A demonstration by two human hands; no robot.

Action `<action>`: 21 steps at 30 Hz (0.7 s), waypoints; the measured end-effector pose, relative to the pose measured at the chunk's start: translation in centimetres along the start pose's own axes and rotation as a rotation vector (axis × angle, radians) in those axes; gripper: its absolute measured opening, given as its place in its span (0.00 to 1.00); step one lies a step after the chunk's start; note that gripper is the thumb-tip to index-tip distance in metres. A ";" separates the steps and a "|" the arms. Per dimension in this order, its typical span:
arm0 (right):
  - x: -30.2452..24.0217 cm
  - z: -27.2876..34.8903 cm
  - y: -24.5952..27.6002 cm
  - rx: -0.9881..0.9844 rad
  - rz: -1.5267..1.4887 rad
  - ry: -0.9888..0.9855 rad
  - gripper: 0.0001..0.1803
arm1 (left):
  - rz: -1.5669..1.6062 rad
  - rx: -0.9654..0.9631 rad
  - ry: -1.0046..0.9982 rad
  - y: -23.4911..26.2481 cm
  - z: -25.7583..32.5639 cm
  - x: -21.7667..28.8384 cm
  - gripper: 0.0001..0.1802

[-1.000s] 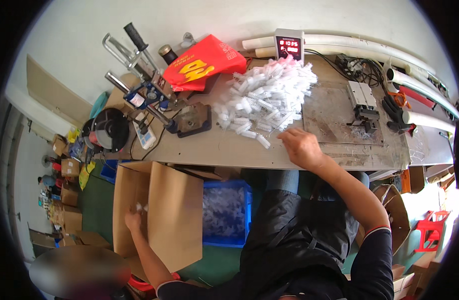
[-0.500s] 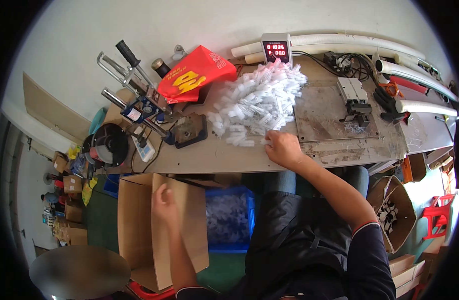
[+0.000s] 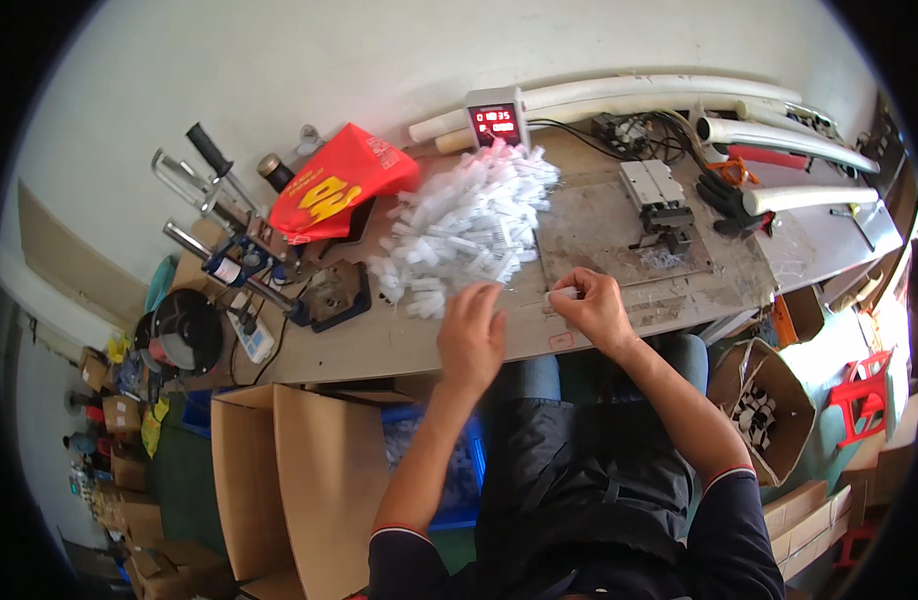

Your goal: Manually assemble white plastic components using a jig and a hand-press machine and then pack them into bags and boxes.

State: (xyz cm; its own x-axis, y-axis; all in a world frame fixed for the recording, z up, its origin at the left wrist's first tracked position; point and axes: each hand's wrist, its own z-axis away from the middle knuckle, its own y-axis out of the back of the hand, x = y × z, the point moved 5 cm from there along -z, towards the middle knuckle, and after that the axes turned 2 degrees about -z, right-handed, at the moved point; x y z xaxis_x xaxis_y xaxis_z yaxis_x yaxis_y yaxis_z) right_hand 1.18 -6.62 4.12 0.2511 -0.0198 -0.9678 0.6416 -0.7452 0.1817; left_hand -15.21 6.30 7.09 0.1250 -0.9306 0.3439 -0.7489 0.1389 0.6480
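On the workbench lies a heap of small translucent white ribbed plastic pieces (image 3: 469, 215). To its front right, my right hand (image 3: 601, 312) pinches one white plastic piece (image 3: 562, 293) between thumb and fingers, just above the bench top. My left hand (image 3: 471, 340) is over the bench's front edge, close to the near end of the heap. Its fingers point forward with the thumb apart, and I see nothing in it. Right of the heap, a small metal fixture (image 3: 657, 203) stands on a flat metal plate (image 3: 584, 240).
A lever press (image 3: 244, 255) stands at the left, beside a red bag (image 3: 344, 185). Behind the heap is a box with a red digital display (image 3: 497, 120). Below the bench are a cardboard box (image 3: 329, 480), a blue crate (image 3: 469, 470) and another carton (image 3: 799, 420) holding black-and-white parts.
My left hand has risen from beside the cardboard box to the bench edge. My right hand has drawn away from the heap with a plastic piece. The whole view has shifted.
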 end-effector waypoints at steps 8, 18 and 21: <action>-0.5 1.9 0.6 -0.056 -0.439 -0.190 0.09 | 0.124 -0.115 0.020 -4.8 0.5 4.5 0.06; 1.6 6.3 2.2 0.094 -0.189 0.066 0.08 | 0.570 -0.380 0.487 -7.3 3.5 6.1 0.08; 2.3 6.7 3.3 -0.012 -0.409 -0.142 0.05 | 0.551 -0.429 0.480 -7.5 3.2 6.7 0.08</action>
State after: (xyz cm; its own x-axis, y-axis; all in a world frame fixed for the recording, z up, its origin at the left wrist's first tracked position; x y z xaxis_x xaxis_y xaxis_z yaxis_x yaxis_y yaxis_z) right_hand -0.94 -13.57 1.29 -0.1272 0.1838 -0.9747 0.6766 -0.7025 -0.2208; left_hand -10.81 -2.05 2.39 0.1497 -0.4608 0.8748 -0.4842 0.7372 0.4712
